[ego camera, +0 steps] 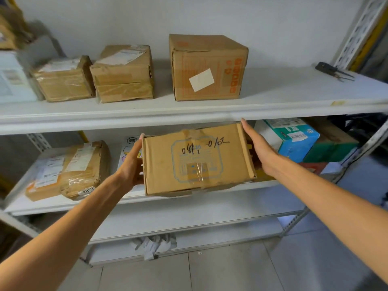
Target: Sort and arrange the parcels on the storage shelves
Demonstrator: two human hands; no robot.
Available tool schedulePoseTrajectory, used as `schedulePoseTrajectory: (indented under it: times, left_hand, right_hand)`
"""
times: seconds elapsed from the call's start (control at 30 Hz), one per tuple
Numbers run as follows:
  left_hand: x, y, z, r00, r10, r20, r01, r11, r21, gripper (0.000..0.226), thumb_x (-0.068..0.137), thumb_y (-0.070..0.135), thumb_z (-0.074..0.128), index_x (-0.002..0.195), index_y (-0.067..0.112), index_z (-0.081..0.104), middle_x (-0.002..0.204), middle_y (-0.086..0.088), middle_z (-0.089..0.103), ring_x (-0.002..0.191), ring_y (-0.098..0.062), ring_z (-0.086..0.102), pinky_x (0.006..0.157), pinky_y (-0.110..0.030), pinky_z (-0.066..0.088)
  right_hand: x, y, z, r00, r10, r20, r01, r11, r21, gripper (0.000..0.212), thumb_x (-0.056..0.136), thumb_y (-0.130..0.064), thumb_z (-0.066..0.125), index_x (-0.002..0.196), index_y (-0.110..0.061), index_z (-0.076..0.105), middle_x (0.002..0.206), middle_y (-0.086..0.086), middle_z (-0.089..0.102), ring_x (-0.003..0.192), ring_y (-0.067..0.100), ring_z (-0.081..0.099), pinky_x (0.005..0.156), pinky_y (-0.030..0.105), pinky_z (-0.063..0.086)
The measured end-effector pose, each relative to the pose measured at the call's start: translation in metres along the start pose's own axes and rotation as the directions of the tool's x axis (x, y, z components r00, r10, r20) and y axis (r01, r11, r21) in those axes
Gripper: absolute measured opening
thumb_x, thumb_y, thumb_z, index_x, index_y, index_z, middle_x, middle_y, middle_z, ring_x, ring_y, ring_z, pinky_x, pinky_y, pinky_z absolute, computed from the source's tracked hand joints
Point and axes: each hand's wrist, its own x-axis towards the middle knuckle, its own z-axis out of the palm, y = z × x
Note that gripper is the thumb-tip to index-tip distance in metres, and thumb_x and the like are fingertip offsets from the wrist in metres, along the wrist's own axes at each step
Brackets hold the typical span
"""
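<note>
Far left, upper shelf: a white box is sitting at the picture's edge, touching a small taped brown parcel.

Below, middle shelf: a brown wrapped parcel with a tag reading 0038 is lying at a slant.

Upper shelf, next along: a dented brown parcel with a white label on top is standing just beside the small one.

Middle shelf, centre: the left hand is pressing flat against the left side of a cardboard box, fingers straight and held together. The box, with handwritten figures on its face, is jutting over the front lip of the middle shelf; I cannot tell whether it is resting there or being lifted.

Lowest shelf: a pale crumpled cloth is lying near the front.

Upper shelf, above the box: a large carton with orange print is standing upright.

The right hand is pressing against the box's right side, fingers straight and pressed together.

Middle shelf, right: a blue-and-white box is sitting beside a green box.

Upper shelf, far right: a dark hand tool is lying well apart from the carton.
</note>
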Motion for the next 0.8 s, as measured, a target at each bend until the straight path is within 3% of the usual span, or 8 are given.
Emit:
schedulePoseTrajectory:
  times: [0.07, 0.17, 0.2, 0.27, 0.37, 0.5, 0.63, 0.8]
  left_hand:
    - [0.001, -0.002, 0.006, 1.0, 0.001, 0.024, -0.002, 1.0, 0.021, 0.065, 0.083, 0.074, 0.043, 0.066, 0.015, 0.065, 0.065, -0.007, 0.059, 0.055, -0.017, 0.059, 0.059, -0.031, 0.046]
    - [0.003, -0.006, 0.012, 0.996, 0.003, 0.089, -0.009, 0.998, 0.065, 0.027, 0.083, 0.043, 0.061, 0.077, 0.019, 0.07, 0.073, -0.004, 0.061, 0.064, -0.014, 0.058, 0.064, -0.029, 0.045]
    - [0.002, -0.007, 0.013, 0.993, 0.015, 0.119, -0.023, 0.998, 0.059, 0.026, 0.073, 0.037, 0.068, 0.089, 0.017, 0.073, 0.083, -0.005, 0.067, 0.074, -0.015, 0.061, 0.07, -0.029, 0.046]
    - [0.004, -0.013, 0.012, 0.989, 0.034, 0.142, -0.037, 0.999, 0.019, 0.054, 0.058, 0.021, 0.075, 0.111, 0.013, 0.07, 0.109, -0.006, 0.071, 0.097, -0.021, 0.065, 0.083, -0.029, 0.05]
    - [0.009, -0.023, 0.014, 0.987, 0.087, 0.136, -0.085, 0.996, -0.017, 0.067, 0.065, -0.003, 0.071, 0.129, 0.013, 0.059, 0.121, -0.003, 0.068, 0.114, -0.024, 0.063, 0.088, -0.03, 0.055]
    - [0.024, -0.036, 0.021, 0.992, 0.112, 0.062, -0.109, 0.993, -0.043, 0.075, 0.077, -0.018, 0.059, 0.141, 0.021, 0.048, 0.127, 0.003, 0.065, 0.117, -0.022, 0.06, 0.092, -0.037, 0.053]
    - [0.053, -0.042, 0.027, 0.996, 0.074, -0.041, -0.075, 0.997, -0.021, 0.072, 0.086, -0.012, 0.056, 0.145, 0.027, 0.04, 0.128, 0.007, 0.059, 0.119, -0.022, 0.053, 0.094, -0.04, 0.046]
    - [0.102, -0.048, 0.019, 0.995, 0.034, -0.094, -0.03, 0.999, 0.046, 0.064, 0.089, -0.008, 0.057, 0.144, 0.021, 0.042, 0.126, 0.005, 0.059, 0.122, -0.024, 0.05, 0.105, -0.041, 0.041]
  right_hand:
    - [0.002, 0.006, -0.003, 0.999, 0.053, -0.004, -0.053, 0.998, 0.046, 0.092, 0.063, -0.084, 0.056, 0.131, -0.023, 0.054, 0.128, 0.01, 0.06, 0.118, 0.029, 0.053, 0.107, 0.049, 0.036]
    - [0.003, 0.022, -0.006, 0.998, 0.067, -0.005, -0.067, 0.998, -0.022, 0.088, 0.046, -0.057, 0.085, 0.119, -0.014, 0.06, 0.122, 0.013, 0.063, 0.108, 0.028, 0.059, 0.101, 0.044, 0.043]
    - [0.004, 0.027, -0.007, 0.998, 0.067, -0.02, -0.067, 0.997, -0.044, 0.081, 0.048, -0.042, 0.088, 0.119, -0.014, 0.06, 0.122, 0.012, 0.062, 0.106, 0.025, 0.059, 0.097, 0.041, 0.046]
    - [0.009, 0.039, -0.011, 0.996, 0.082, -0.018, -0.083, 0.996, -0.024, 0.073, 0.064, -0.012, 0.084, 0.131, -0.014, 0.054, 0.123, 0.01, 0.059, 0.099, 0.02, 0.059, 0.082, 0.033, 0.051]
    - [0.016, 0.049, -0.009, 0.996, 0.084, 0.01, -0.085, 0.996, 0.003, 0.078, 0.073, 0.012, 0.07, 0.142, -0.013, 0.045, 0.135, 0.012, 0.053, 0.104, 0.019, 0.052, 0.081, 0.031, 0.049]
    - [0.034, 0.06, 0.002, 0.997, 0.067, 0.041, -0.069, 0.997, 0.039, 0.084, 0.079, 0.02, 0.061, 0.147, -0.023, 0.038, 0.138, 0.0, 0.048, 0.113, 0.02, 0.049, 0.085, 0.037, 0.051]
    - [0.067, 0.067, 0.02, 0.993, 0.06, 0.105, -0.067, 0.996, 0.057, 0.083, 0.084, 0.02, 0.053, 0.148, -0.03, 0.034, 0.134, -0.005, 0.053, 0.112, 0.017, 0.05, 0.103, 0.041, 0.044]
    - [0.121, 0.081, 0.034, 0.987, 0.089, 0.136, -0.095, 0.995, 0.041, 0.081, 0.085, 0.019, 0.053, 0.146, -0.032, 0.037, 0.13, -0.008, 0.055, 0.117, 0.017, 0.05, 0.108, 0.046, 0.039]
